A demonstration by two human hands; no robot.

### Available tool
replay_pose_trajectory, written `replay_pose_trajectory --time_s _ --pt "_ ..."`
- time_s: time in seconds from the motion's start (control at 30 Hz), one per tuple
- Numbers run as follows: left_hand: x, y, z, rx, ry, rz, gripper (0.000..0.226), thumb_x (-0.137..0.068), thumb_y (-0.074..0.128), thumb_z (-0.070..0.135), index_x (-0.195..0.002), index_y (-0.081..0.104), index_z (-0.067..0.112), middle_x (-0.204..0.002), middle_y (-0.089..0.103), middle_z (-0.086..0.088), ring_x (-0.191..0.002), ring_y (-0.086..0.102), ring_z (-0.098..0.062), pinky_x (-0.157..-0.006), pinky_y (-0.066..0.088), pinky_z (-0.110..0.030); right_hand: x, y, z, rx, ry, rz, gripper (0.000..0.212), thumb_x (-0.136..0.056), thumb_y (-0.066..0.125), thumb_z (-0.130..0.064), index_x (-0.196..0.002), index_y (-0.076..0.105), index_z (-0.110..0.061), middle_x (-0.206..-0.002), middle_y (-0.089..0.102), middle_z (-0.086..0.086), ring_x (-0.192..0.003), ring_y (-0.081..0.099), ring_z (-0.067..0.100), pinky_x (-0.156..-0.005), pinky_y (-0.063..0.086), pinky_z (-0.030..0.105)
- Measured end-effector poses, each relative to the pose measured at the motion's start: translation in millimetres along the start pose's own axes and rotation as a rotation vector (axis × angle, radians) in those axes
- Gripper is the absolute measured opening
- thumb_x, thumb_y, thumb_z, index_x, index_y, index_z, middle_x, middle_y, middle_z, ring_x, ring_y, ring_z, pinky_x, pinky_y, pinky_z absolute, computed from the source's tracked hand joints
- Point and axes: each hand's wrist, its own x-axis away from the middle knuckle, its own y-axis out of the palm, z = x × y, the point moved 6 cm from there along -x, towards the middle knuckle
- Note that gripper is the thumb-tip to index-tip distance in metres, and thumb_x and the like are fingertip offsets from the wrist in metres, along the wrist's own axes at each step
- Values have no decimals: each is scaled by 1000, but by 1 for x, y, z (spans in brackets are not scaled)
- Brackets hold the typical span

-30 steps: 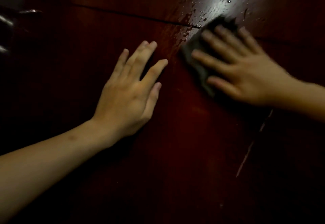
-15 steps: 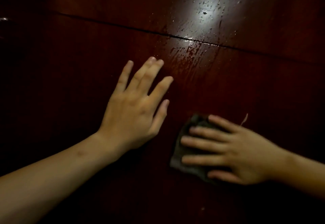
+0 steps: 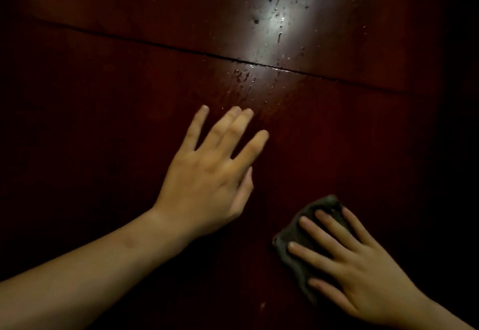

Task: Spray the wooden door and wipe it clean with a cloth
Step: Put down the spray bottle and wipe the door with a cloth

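Note:
A dark red wooden door fills the view, dimly lit. Droplets and runs of spray glisten in a bright patch at the upper middle. My left hand rests flat on the door near the centre, fingers spread and empty. My right hand presses a folded dark grey cloth flat against the door at the lower right, fingers stretched over it. Most of the cloth is hidden under that hand.
A thin dark groove runs across the door from the left to the right, just below the wet patch. The edges of the view are too dark to make out.
My right hand has slid the cloth from the wet patch at the upper right down to the lower right. My left hand has stayed flat on the door.

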Motion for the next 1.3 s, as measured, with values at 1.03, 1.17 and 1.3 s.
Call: replay_pose_trajectory --time_s 1.03,1.17,1.3 --pt "-91 57 121 -38 53 19 59 -102 39 43 -156 41 20 -169 28 -16 -159 21 -34 -124 12 -68 36 17 164 -412 920 362 63 -104 28 -48 -162 11 -30 -172 -6 1 -158 -8 23 -125 1 41" --pt "-92 58 120 -41 52 21 58 -101 40 43 -155 44 19 -168 29 -17 -159 23 -34 -124 12 -68 97 49 65 -457 924 219 64 -103 18 -59 -162 2 -36 -171 -10 1 -158 -10 24 -123 8 57" --pt "-91 59 121 -46 55 20 58 -102 39 42 -155 44 19 -168 30 -17 -158 23 -34 -124 12 -68 90 45 67 -505 943 194 64 -101 15 -63 -158 -8 -46 -170 -18 -5 -156 -18 19 -124 -1 49"
